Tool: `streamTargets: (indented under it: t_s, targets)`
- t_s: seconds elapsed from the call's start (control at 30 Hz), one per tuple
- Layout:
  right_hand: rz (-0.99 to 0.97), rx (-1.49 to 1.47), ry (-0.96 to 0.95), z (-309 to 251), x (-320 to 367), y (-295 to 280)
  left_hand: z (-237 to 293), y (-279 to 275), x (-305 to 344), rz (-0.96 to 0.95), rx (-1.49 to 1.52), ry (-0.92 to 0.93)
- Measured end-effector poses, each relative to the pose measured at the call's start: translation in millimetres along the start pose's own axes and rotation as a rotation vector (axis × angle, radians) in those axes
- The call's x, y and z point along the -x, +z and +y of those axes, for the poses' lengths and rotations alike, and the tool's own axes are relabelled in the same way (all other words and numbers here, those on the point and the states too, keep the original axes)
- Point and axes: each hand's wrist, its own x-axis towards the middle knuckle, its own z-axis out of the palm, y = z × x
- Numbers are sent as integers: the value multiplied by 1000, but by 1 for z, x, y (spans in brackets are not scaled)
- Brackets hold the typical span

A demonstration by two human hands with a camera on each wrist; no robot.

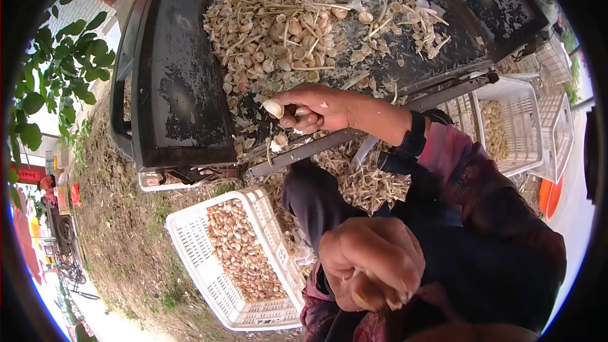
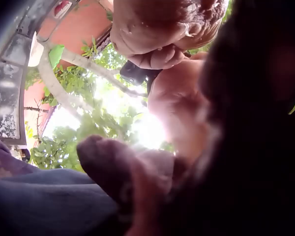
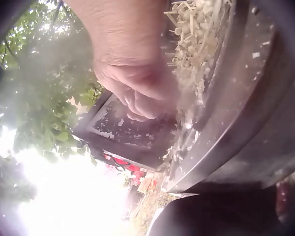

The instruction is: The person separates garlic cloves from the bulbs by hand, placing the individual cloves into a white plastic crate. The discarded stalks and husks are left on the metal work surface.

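My right hand (image 1: 313, 109), over the near edge of the black metal bed, pinches a pale garlic clove (image 1: 273, 108) at its fingertips; another clove (image 1: 303, 112) shows between its fingers. Just beyond lies a heap of garlic (image 1: 269, 31) with dry stalks and skins. Lower in the head view, my left hand (image 1: 370, 263) is curled round pale garlic, mostly hidden by the fingers. The right wrist view shows the back of my right hand (image 3: 137, 88) beside the heap, its fingertips hidden. In the left wrist view, close skin and dark blur hide what is held.
A white crate (image 1: 294, 282) of loose cloves stands on the ground below the bed. More white crates (image 1: 535, 120) and an orange container (image 1: 550, 197) are at the right. Husks and stalks (image 1: 373, 183) litter the ground near the legs. Leafy branches (image 1: 76, 44) hang at the left.
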Motion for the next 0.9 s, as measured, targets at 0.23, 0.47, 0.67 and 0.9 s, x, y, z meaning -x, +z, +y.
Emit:
streamTargets:
  t_s: [0.23,0.47,0.67,0.9]
  targets:
    - [9,-196,3,-15,53,-7,1,-101,-15,464,-295,-12]
    - [82,-87,24,-15,89,-7,-2,-135,-43,202,-1177,-19]
    - [206,53,29,-13,94,-4,-4,-150,-48,117,-1464,54]
    - [490,1010,-307,-18,56,-52,4,-125,-46,211,-684,-77]
